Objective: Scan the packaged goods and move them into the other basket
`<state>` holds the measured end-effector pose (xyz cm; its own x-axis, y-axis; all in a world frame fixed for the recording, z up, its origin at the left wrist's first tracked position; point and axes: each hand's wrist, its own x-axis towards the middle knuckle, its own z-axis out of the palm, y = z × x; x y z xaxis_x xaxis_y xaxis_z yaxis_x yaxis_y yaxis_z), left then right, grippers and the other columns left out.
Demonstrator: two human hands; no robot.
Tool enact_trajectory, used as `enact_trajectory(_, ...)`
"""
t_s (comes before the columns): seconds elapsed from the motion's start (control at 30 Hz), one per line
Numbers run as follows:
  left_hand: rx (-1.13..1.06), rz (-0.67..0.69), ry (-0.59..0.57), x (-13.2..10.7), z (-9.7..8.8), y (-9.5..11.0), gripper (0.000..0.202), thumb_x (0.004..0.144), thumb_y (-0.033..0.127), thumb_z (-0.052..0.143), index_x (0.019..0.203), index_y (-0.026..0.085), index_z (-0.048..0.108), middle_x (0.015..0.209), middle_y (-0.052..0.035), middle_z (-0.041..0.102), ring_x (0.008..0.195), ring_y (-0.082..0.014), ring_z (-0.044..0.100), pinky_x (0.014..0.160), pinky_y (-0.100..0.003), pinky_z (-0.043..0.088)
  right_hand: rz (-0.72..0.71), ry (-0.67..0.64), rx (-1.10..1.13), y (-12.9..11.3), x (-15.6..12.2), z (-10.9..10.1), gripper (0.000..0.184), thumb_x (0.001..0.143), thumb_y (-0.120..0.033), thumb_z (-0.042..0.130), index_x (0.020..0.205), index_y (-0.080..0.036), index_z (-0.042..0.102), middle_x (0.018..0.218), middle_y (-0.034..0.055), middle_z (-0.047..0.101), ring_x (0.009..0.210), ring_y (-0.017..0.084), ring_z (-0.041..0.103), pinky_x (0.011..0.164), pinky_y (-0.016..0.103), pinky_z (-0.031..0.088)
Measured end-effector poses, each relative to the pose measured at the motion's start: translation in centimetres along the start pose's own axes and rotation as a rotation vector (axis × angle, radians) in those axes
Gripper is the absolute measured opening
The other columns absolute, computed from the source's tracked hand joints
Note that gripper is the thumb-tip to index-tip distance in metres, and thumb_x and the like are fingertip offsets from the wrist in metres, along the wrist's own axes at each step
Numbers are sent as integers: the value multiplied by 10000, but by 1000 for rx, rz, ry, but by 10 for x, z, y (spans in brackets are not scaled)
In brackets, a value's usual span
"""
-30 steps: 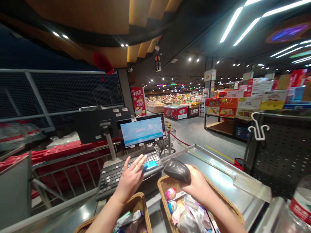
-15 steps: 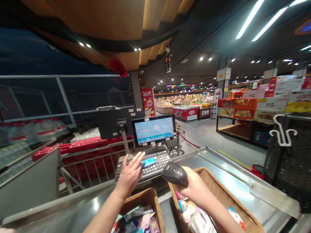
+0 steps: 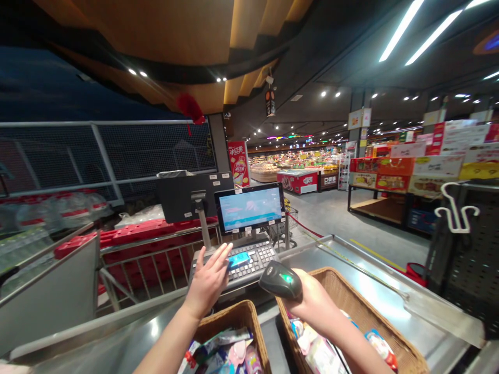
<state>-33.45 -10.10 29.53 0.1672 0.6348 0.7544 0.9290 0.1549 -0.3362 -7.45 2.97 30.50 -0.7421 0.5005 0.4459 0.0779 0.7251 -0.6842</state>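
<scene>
My left hand [image 3: 208, 280] reaches forward with fingers stretched out flat over the left part of the register keyboard [image 3: 249, 257], holding nothing. My right hand [image 3: 312, 298] is wrapped round a dark handheld barcode scanner [image 3: 280, 279] with a green light lit on its head, held above the right wicker basket [image 3: 351, 296]. That basket holds several wrapped snacks. A second wicker basket [image 3: 241, 314] below my left forearm is also filled with snack packets. The register screen [image 3: 251, 208] glows blue behind the keyboard.
A steel checkout counter [image 3: 351, 259] runs off to the right. A black customer display [image 3: 187, 195] stands left of the screen. Red crates and a metal railing [image 3: 148, 244] lie to the left. A black mesh rack [image 3: 463, 249] stands at right, store shelves and shopping carts beyond.
The view swung right and steadied. My left hand stays flat over the keyboard. The scanner in my right hand now shows a green light.
</scene>
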Motion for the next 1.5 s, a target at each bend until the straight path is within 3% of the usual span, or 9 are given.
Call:
enact_trajectory(0.23,-29,-36,-26,-12,-4,-4,203,875,160,453,918,215,644,1405,-43,523,1284,-216,508,1196,-516,12,-13,-25,-8,-5,-2,8,344,641,-99,546,949,-187,669,992,59,701,976,240,627,868,309,465)
enact_trajectory(0.5,-9,-72,-86,-45,-13,-10,191,868,180,468,909,209,651,1405,-53,525,1288,-213,502,1198,-506,7,-21,-97,-11,-11,0,27,475,610,-87,544,1058,-191,662,1107,80,686,1054,257,608,927,349,456)
enact_trajectory(1.0,-66,-195,-214,-167,-67,7,199,912,263,462,971,221,648,1399,-56,537,1274,-222,511,1192,-514,8,-52,-290,22,-31,-8,86,514,599,-97,569,1088,-216,671,1090,55,702,1031,244,619,903,333,464)
enact_trajectory(1.23,-93,-205,-276,-209,-90,20,159,885,258,506,968,225,637,1391,-58,548,1282,-208,497,1193,-508,-17,-72,-352,56,-44,-13,106,476,605,-100,577,1055,-220,678,1070,47,701,1014,237,609,898,327,454)
enact_trajectory(1.5,-175,-206,-542,-251,-99,33,92,806,330,605,825,246,637,1378,-48,561,1277,-235,499,1174,-508,-137,-45,-389,71,-41,-18,119,457,599,-82,576,1030,-200,672,1043,57,697,1001,240,606,902,336,459)
